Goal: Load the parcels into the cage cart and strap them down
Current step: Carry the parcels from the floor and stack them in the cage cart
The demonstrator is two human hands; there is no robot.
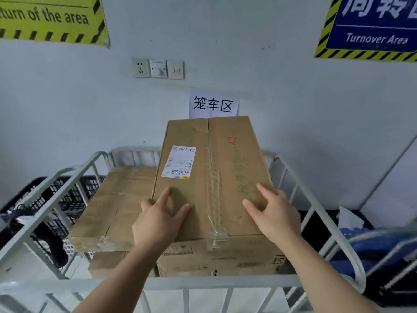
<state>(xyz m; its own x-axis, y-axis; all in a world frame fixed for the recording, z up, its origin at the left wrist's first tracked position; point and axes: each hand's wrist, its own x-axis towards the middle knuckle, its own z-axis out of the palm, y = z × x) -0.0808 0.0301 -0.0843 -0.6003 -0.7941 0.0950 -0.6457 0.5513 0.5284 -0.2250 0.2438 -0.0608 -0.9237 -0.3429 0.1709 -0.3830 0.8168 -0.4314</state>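
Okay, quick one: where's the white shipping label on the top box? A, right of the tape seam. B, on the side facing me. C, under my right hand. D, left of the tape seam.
D: the white shipping label sits on the top box left of its tape seam.

One cage cart (225,282) holds at least four cardboard parcels (203,188). The wall bears three signs (213,105) and three electrical plates (158,68). One black crate (29,190) sits beyond the cart's left edge.
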